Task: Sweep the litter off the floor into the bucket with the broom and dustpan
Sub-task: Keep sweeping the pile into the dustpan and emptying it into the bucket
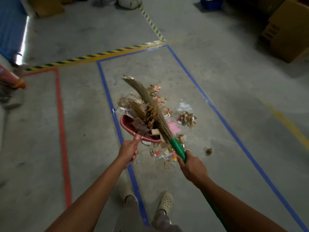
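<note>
Nearest, the right hand [192, 167] is wrapped round the green broom [177, 148] handle, and the left hand [128, 152] grips the pink dustpan [124, 125]. Keep its lip flat on the floor [217, 97]. Draw the litter [185, 117] heaped beside it inward with short strokes.

My left grip [127, 152] holds the pink dustpan [125, 125]; my right grip [192, 166] holds the green-handled broom [160, 121], bristles across litter [186, 117] just ahead of both.

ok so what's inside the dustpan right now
The dustpan holds cardboard scraps, dry leaves and crumpled wrap. The broom lies across its right side, hiding what is beneath.
</note>
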Demonstrator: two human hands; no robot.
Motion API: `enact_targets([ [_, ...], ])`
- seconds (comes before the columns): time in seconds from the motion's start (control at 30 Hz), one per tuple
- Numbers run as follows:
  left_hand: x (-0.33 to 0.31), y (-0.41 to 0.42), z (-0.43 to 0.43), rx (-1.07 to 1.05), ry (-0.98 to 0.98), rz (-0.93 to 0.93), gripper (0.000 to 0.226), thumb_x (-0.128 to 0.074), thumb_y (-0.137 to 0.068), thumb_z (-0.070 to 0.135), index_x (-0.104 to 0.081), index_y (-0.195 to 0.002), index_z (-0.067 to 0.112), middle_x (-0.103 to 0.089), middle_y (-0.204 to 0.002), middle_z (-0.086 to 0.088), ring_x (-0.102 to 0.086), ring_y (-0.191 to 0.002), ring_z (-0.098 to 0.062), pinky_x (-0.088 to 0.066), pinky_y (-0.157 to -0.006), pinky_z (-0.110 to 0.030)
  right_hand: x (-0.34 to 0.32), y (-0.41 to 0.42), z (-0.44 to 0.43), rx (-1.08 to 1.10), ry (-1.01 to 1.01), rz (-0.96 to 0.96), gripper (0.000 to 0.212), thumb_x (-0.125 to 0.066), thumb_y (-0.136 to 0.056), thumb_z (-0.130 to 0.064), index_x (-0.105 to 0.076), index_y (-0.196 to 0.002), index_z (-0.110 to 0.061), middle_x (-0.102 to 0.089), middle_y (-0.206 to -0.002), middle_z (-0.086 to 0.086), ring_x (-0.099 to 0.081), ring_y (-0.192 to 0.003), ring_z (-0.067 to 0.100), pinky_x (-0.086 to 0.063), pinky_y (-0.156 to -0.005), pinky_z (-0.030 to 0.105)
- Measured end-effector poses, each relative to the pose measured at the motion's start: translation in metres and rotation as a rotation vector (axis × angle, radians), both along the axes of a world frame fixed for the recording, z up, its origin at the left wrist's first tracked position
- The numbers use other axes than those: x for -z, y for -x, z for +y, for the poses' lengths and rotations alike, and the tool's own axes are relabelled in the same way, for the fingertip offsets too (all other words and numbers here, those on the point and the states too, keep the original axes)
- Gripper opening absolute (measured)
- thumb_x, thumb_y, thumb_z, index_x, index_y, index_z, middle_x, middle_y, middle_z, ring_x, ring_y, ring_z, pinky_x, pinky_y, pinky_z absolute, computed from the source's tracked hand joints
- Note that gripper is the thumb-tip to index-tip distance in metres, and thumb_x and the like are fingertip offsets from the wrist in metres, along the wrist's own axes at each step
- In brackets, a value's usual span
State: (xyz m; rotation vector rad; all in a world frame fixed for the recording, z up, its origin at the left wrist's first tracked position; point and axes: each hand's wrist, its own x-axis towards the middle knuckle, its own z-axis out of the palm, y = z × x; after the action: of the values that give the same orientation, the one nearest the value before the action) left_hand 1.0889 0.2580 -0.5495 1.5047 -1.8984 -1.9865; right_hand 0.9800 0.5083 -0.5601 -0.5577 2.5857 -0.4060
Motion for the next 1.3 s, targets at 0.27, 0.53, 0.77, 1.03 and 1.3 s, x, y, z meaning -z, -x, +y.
enact_targets([
  [0.27, -0.01, -0.074, 0.019, -0.108, 0.045, 0.005, 0.056, -0.057, -0.093, 0.063, -0.05, -0.07, 0.013, -0.05, -0.055, -0.005, -0.036, -0.037, -0.013, -0.027, -0.038, -0.02, -0.002, -0.046, 0.009, -0.112, 0.026, 0.015, 0.045, -0.035, -0.099, -0.064, -0.047, -0.119, -0.026, -0.06, -0.08, -0.004, -0.06, -0.064, 0.011, -0.055, -0.056, 0.032],
  [0.53, -0.023, -0.189, 0.031, -0.202, 0.052, 0.055, 0.057, -0.057, -0.092, 0.067, -0.047, -0.067, 0.017, -0.049, -0.056, -0.005, -0.036, -0.039, -0.014, -0.027, -0.04, -0.022, -0.018, -0.133, 0.004, -0.234, 0.059, 0.033, 0.039, -0.042, -0.103, -0.054, -0.051, -0.121, -0.02, -0.056, -0.082, -0.006, -0.055, -0.066, 0.006, -0.044, -0.052, 0.022],
  [0.77, -0.038, -0.319, 0.045, -0.354, 0.103, 0.056, 0.057, -0.057, -0.091, 0.067, -0.046, -0.069, 0.015, -0.05, -0.057, -0.004, -0.037, -0.039, -0.012, -0.028, -0.04, -0.021, -0.028, -0.226, -0.007, -0.396, 0.088, 0.016, 0.039, -0.044, -0.102, -0.055, -0.049, -0.123, -0.024, -0.059, -0.077, -0.006, -0.06, -0.064, 0.008, -0.051, -0.051, 0.026],
  [1.03, -0.042, -0.439, 0.063, -0.601, 0.126, 0.066, 0.085, -0.058, -0.089, 0.071, -0.055, -0.131, -0.003, -0.05, -0.057, -0.005, -0.037, -0.039, -0.013, -0.028, -0.038, -0.021, -0.042, -0.303, -0.041, -0.63, 0.078, 0.021, 0.032, -0.042, -0.101, -0.056, -0.048, -0.111, -0.026, -0.061, -0.077, -0.002, -0.062, -0.062, 0.014, -0.058, -0.059, 0.038],
  [1.3, -0.058, -0.513, 0.103, -0.936, 0.163, 0.058, 0.061, -0.057, -0.089, 0.071, -0.05, -0.071, 0.013, -0.048, -0.054, -0.005, -0.035, -0.037, -0.013, -0.026, -0.04, -0.021, -0.052, -0.348, -0.087, -0.958, 0.102, 0.048, 0.033, -0.04, -0.101, -0.059, -0.045, -0.109, -0.027, -0.061, -0.076, -0.003, -0.063, -0.06, 0.014, -0.06, -0.058, 0.037],
])
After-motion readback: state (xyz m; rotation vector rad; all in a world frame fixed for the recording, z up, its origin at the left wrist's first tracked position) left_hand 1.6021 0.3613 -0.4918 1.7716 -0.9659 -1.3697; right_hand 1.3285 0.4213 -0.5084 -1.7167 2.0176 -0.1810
